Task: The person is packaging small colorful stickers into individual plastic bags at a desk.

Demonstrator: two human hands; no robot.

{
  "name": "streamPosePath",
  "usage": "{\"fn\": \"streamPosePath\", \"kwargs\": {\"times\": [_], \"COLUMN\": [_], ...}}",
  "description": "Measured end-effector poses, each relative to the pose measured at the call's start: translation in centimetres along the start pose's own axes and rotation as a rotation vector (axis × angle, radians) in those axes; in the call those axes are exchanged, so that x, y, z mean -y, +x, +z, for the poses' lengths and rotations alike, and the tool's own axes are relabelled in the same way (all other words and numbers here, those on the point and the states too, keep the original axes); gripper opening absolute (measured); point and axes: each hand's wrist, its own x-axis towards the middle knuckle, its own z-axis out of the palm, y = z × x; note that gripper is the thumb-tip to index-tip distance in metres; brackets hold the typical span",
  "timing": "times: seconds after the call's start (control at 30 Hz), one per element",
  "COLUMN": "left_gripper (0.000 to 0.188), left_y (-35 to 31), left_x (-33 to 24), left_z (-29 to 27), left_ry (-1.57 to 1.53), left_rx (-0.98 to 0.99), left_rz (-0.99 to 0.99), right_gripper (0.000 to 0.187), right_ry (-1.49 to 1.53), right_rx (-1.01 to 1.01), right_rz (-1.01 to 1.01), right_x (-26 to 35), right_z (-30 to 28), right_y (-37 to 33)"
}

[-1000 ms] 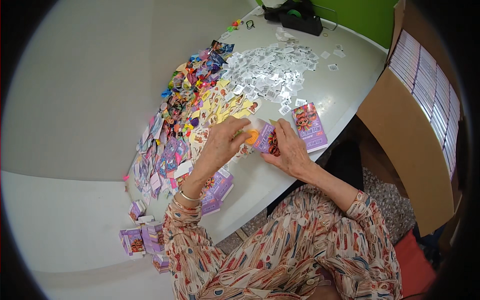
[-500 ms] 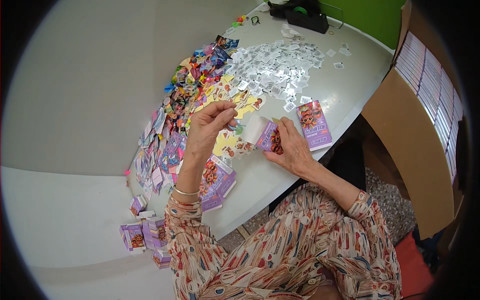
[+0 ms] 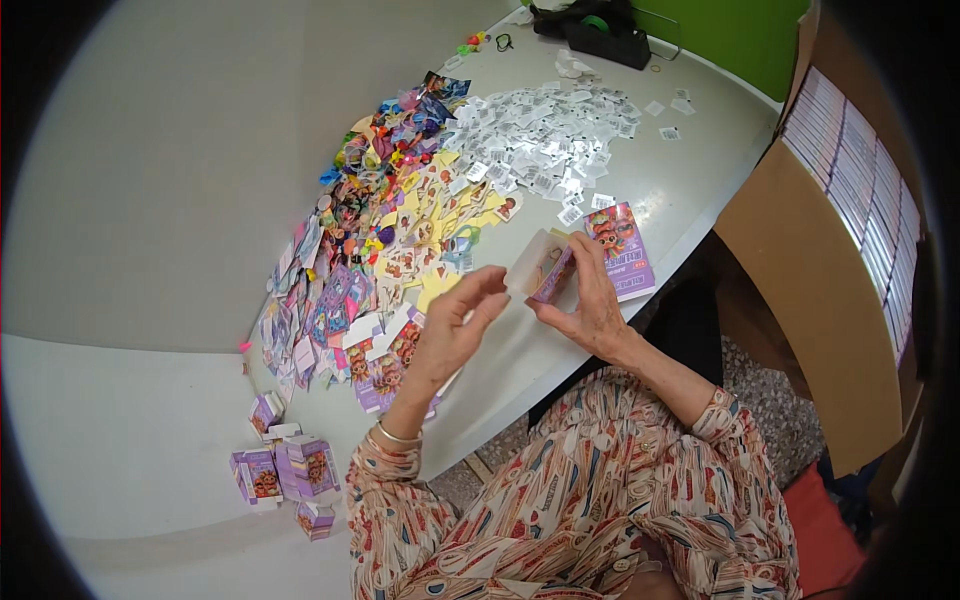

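My right hand (image 3: pixel 597 305) grips a small purple carton (image 3: pixel 550 283) above the table, its white flap raised and its open top turned toward my left hand. Something small shows just inside the mouth, too unclear to name. Just left of the carton, my left hand (image 3: pixel 458 330) hovers with thumb and fingers apart, and I see nothing in it. Flat purple cartons (image 3: pixel 382 383) lie partly beneath my left wrist. Beyond my right hand lies a flat stack of purple cartons (image 3: pixel 628 262) near the table edge.
Ahead are piles of white barcode labels (image 3: pixel 545 130), yellow picture cards (image 3: pixel 432 215) and colourful small toys (image 3: pixel 350 200). Closed purple cartons (image 3: pixel 308 468) stand at lower left. A black tape dispenser (image 3: pixel 608 42) is at the back. An open cardboard box (image 3: pixel 815 290) of packed cartons stands right.
My left hand has come down and toward me, its fingers spreading from a pinch. The carton in my right hand has tilted so that its open mouth shows.
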Motion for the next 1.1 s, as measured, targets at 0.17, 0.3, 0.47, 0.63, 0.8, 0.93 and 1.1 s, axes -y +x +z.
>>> {"fn": "streamPosePath", "kwargs": {"times": [0.17,0.3,0.47,0.63,0.8,0.93,1.1], "left_gripper": [0.031,0.030,0.023,0.027,0.031,0.031,0.031], "left_y": [-1.1,-2.0,-3.9,-4.2,-2.1,-0.2,1.1], "left_x": [-0.1,0.0,1.7,1.6,1.8,2.1,1.7], "left_z": [1.1,0.0,-3.2,-2.4,1.9,2.2,2.3], "left_ry": [-0.162,-0.111,-0.011,-0.143,-0.348,-0.452,-0.392], "left_rx": [-0.061,-0.073,-0.150,-0.202,-0.179,-0.147,-0.119], "left_rz": [-0.041,-0.041,-0.129,-0.113,-0.099,-0.209,-0.274], "right_gripper": [0.091,0.089,0.085,0.086,0.090,0.091,0.097], "right_ry": [0.030,-0.023,0.075,-0.015,-0.058,-0.128,-0.165], "right_rx": [0.027,0.027,-0.015,0.056,0.083,0.111,0.133], "right_rz": [-0.029,-0.038,0.024,-0.049,0.006,0.054,-0.013], "right_x": [0.4,0.3,0.6,1.2,1.6,0.6,1.2], "right_z": [-0.5,-0.8,0.1,0.7,1.7,1.3,0.1], "right_y": [-0.3,0.0,-0.3,-0.2,-0.6,-1.1,-0.6]}}
